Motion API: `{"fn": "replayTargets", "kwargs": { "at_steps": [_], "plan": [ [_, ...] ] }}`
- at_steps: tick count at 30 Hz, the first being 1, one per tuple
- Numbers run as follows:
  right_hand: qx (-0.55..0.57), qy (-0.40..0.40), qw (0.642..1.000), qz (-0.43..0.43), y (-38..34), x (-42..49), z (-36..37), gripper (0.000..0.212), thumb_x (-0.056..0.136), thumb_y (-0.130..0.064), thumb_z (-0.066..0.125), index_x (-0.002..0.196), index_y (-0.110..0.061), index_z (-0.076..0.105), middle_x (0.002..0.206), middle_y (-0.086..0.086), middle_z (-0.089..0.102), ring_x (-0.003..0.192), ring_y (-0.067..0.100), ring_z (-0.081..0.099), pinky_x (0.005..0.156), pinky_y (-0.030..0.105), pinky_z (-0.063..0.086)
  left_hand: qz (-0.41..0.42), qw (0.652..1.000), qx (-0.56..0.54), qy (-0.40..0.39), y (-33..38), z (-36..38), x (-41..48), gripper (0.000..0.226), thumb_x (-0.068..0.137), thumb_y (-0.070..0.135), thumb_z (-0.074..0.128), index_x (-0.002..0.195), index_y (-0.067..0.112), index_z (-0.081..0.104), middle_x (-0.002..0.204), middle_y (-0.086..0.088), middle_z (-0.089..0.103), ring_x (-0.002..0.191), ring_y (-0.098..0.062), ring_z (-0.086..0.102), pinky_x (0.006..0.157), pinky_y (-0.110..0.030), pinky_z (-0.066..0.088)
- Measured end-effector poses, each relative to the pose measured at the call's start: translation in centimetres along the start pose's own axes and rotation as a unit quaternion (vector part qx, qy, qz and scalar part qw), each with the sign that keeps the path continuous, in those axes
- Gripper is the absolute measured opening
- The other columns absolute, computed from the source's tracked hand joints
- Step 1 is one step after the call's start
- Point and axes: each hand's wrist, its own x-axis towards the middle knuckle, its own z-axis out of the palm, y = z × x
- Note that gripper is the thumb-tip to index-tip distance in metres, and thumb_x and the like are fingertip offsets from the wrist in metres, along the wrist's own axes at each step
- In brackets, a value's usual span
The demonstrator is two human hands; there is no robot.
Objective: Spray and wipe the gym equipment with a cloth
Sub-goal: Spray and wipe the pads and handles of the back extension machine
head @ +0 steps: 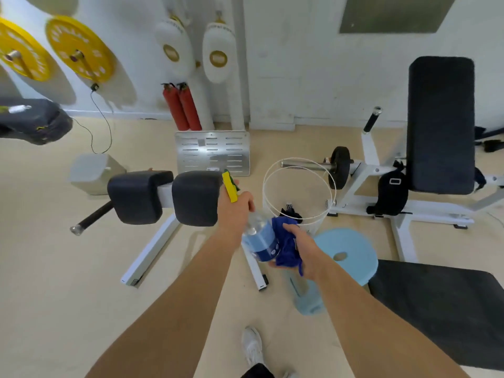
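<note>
Two yellow weight plates [80, 49] sit on pegs on the white wall at upper left. Two red fire extinguishers [181, 106] stand at the wall base, with a slotted metal plate [212, 152] propped just in front of them. On the beige floor, a grey lidded box [92, 173] sits at left, and a translucent white bin [323, 211] stands just beside a light blue round stool [351, 249].

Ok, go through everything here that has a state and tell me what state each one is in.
left hand: grips the spray bottle by its neck.
right hand: holds the blue cloth.
spray bottle: lifted, tilted, nozzle toward the black pads.
blue cloth: bunched, beside the bottle's base.
bucket: uncovered, dark items inside.
black pads: wet or dry, cannot tell.
</note>
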Motion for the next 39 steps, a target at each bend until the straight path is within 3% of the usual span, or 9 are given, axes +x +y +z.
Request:
{"fn": "replayTargets", "kwargs": {
  "at_steps": [4,7,11,16,19,23,28,36,39],
  "plan": [
    [-0.024,-0.065,0.997,-0.015,-0.3,-3.2,2.8,0.027,0.094,-0.028,0.065,0.116,-0.012,0.063,0.09,0.011,0.078,0.075,0.03,0.076,0.067,0.051,0.062,0.007,0.997,-0.04,0.066,1.1,-3.9,-2.2,0.021,0.082,0.002,0.062,0.101,0.008,0.059,0.07,-0.004,0.06,0.072,-0.022,0.062,0.076,-0.036,0.053],
    [-0.06,-0.094,0.994,-0.014,0.5,-5.2,5.5,0.022,0.095,-0.024,0.064,0.113,-0.011,0.062,0.081,0.008,0.077,0.068,0.026,0.075,0.058,0.045,0.062,0.042,0.995,-0.029,0.09,1.4,-6.7,-4.2,0.03,0.082,0.012,0.07,0.107,0.016,0.056,0.08,-0.007,0.062,0.075,-0.019,0.06,0.076,-0.033,0.051],
    [-0.112,-0.111,0.987,-0.021,2.1,-6.1,9.4,0.033,0.091,-0.03,0.068,0.119,-0.014,0.061,0.109,0.013,0.072,0.095,0.032,0.071,0.071,0.047,0.061,0.077,0.987,-0.005,0.138,1.1,-10.5,-6.0,0.045,0.083,0.015,0.074,0.118,0.029,0.048,0.092,-0.004,0.063,0.082,-0.014,0.061,0.071,-0.023,0.043],
    [-0.126,-0.108,0.986,-0.018,3.0,-5.8,15.2,0.039,0.091,-0.031,0.066,0.126,-0.015,0.056,0.117,0.015,0.068,0.098,0.035,0.07,0.069,0.047,0.061,0.095,0.972,0.058,0.207,1.9,-15.6,-4.9,0.035,0.086,0.012,0.072,0.112,0.019,0.05,0.12,-0.006,0.045,0.084,-0.015,0.055,0.075,-0.024,0.044],
    [-0.131,-0.095,0.987,-0.004,3.2,-5.0,19.0,0.035,0.095,-0.033,0.06,0.124,-0.014,0.055,0.115,0.015,0.068,0.096,0.034,0.07,0.068,0.046,0.061,0.094,0.979,0.038,0.175,1.7,-19.4,-2.5,0.035,0.086,0.008,0.069,0.116,0.017,0.054,0.114,-0.005,0.059,0.096,-0.021,0.062,0.084,-0.034,0.051],
    [-0.144,-0.08,0.986,0.01,4.6,-3.7,25.0,0.027,0.099,-0.028,0.055,0.121,-0.012,0.053,0.111,0.018,0.067,0.093,0.037,0.069,0.068,0.047,0.061,0.088,0.987,0.02,0.137,1.5,-25.7,0.9,0.037,0.088,0.003,0.067,0.115,0.024,0.053,0.096,0.008,0.061,0.086,-0.012,0.063,0.085,-0.035,0.054],
    [-0.256,-0.003,0.966,-0.044,7.4,0.0,32.3,0.041,0.087,-0.036,0.063,0.122,-0.018,0.051,0.105,0.013,0.069,0.091,0.033,0.071,0.081,0.051,0.06,0.04,0.994,0.038,0.094,-0.6,-33.3,5.5,0.035,0.082,0.005,0.066,0.104,0.032,0.058,0.105,0.0,0.067,0.098,-0.031,0.068,0.09,-0.048,0.059],
    [-0.224,0.046,0.973,-0.026,8.5,4.2,37.5,0.032,0.098,-0.028,0.058,0.125,-0.022,0.042,0.111,0.01,0.066,0.092,0.028,0.071,0.091,0.044,0.058,-0.029,0.997,0.058,0.047,-4.4,-38.4,11.5,0.037,0.088,-0.001,0.064,0.12,0.017,0.059,0.114,-0.004,0.066,0.094,-0.019,0.066,0.071,-0.023,0.056],
    [-0.226,0.053,0.971,-0.056,7.4,6.9,38.7,0.032,0.098,-0.025,0.059,0.126,-0.024,0.043,0.111,0.008,0.065,0.09,0.027,0.071,0.088,0.044,0.059,-0.042,0.996,0.075,0.033,-5.4,-38.7,14.1,0.038,0.086,-0.002,0.064,0.119,0.015,0.059,0.115,-0.006,0.066,0.103,-0.025,0.066,0.089,-0.042,0.061]
  ]
}}
